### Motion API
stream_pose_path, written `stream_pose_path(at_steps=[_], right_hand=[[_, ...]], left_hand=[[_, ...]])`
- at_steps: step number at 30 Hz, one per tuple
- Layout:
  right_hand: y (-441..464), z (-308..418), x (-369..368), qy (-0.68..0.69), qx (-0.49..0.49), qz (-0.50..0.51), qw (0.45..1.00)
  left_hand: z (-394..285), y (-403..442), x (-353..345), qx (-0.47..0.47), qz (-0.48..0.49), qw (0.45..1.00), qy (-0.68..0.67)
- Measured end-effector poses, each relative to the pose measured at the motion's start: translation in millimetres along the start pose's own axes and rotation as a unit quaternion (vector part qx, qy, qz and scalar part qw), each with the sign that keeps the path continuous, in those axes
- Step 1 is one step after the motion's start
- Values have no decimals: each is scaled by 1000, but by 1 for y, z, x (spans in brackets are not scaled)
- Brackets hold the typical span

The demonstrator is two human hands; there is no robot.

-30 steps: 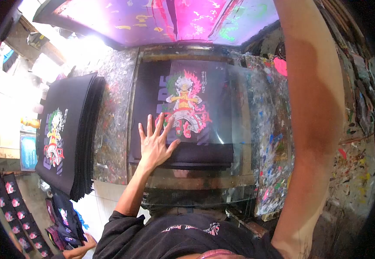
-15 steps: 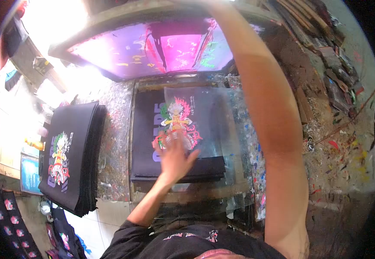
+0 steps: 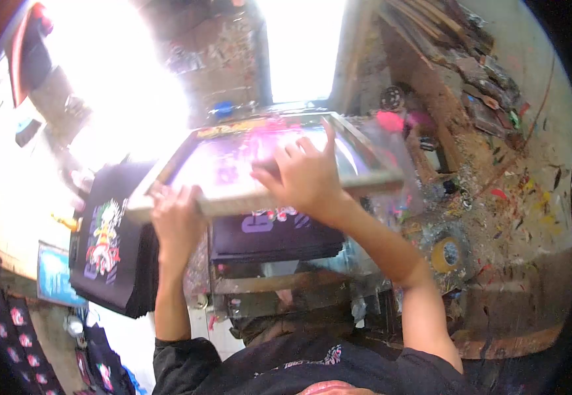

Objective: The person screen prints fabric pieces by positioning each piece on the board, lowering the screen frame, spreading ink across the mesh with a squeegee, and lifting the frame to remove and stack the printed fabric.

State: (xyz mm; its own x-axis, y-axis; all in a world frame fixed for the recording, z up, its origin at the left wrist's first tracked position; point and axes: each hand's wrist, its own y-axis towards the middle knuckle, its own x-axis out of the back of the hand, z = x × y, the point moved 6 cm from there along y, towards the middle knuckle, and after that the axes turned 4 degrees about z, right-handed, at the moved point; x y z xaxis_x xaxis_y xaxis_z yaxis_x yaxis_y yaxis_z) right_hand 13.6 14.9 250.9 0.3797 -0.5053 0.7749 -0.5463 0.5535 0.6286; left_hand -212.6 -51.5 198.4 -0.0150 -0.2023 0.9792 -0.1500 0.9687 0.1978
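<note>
A silkscreen frame (image 3: 246,203) is lowered, tilted, over the black printed fabric pieces (image 3: 279,242) stacked on the board. My left hand (image 3: 177,214) is closed around the frame's near rail, toward its left corner. My right hand (image 3: 305,178) is over the near side of the pink-lit mesh, its fingers apart and one pointing up; nothing shows in it. The frame covers most of the top print, so only its lower edge with purple lettering shows. Both hands are slightly blurred.
A thick stack of black printed pieces (image 3: 111,243) stands at the left. A roll of tape (image 3: 446,254) lies at the right on the paint-splattered surface. Wooden strips (image 3: 431,39) lie at the upper right. A bright light panel (image 3: 302,52) is beyond the frame.
The silkscreen frame has swung down from its raised position toward me, over the print. My left hand has left the fabric and taken the frame's rail; my right hand has come down with it.
</note>
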Motion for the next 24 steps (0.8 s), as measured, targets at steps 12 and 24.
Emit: stream_pose_path(at_steps=[12,24], right_hand=[[-128,25,-136,67,91,206,972],[89,-141,-304,64,-11,318,946]], left_hand=[[-2,-92,-146,-89,-15,978,-186],[2,-89,-157,-50,45,980,-189]])
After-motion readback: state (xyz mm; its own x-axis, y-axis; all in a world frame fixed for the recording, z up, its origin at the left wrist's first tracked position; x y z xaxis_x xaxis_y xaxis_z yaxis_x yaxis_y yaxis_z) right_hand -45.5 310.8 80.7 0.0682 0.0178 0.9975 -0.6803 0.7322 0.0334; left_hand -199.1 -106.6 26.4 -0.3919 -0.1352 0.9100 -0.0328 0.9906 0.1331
